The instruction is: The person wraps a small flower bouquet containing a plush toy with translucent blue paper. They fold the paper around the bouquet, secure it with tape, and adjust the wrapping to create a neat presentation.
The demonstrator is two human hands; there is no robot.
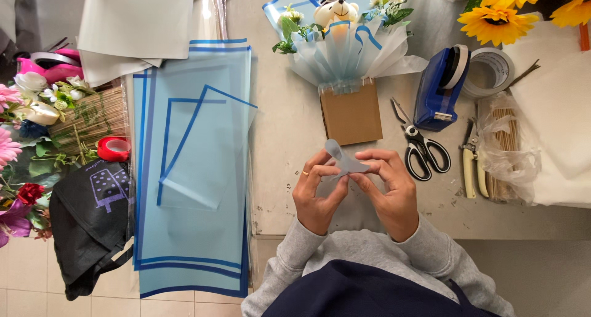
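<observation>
My left hand [317,191] and my right hand [389,187] meet over the grey table, both pinching a small curled strip of clear tape [342,160] between thumbs and fingertips. A ring sits on a finger of my left hand. Just beyond my hands stands a small bouquet [345,36] wrapped in pale blue paper with a toy bear on top, set in a brown cardboard box [351,113].
Black-handled scissors [422,147], a blue tape dispenser [440,89], a tape roll [489,70] and pruning shears [469,160] lie to the right. Light blue wrapping sheets [191,163] cover the left side. A red tape roll [113,148], artificial flowers and a black bag [89,221] sit far left.
</observation>
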